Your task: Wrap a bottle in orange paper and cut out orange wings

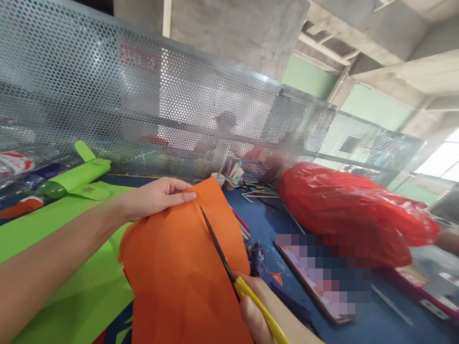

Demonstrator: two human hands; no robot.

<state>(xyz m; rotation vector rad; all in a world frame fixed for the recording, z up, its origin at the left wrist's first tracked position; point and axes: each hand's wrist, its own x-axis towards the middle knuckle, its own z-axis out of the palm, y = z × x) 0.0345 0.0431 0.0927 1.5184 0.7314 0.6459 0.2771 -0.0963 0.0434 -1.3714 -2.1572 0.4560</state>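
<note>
My left hand [161, 196] pinches the top edge of a large orange paper sheet [179, 267], thumb on the near face. In my right hand [258, 306] is a pair of scissors [218, 246] with yellow handles and dark blades. The blades lie along the right part of the orange sheet, pointing up toward my left hand. How far the paper is cut cannot be made out. Beneath my left forearm lie bright green paper sheets [82, 267]. A dark blue glue gun [260, 260] rests on the table just right of the orange sheet.
A phone [315, 282] lies on the blue table [383, 329]. Behind it bulges a red plastic bag [344, 210]. Plastic bottles [53, 188], one wrapped in green paper, lie at left. A cup of markers [233, 174] stands before the perforated metal screen [201, 110].
</note>
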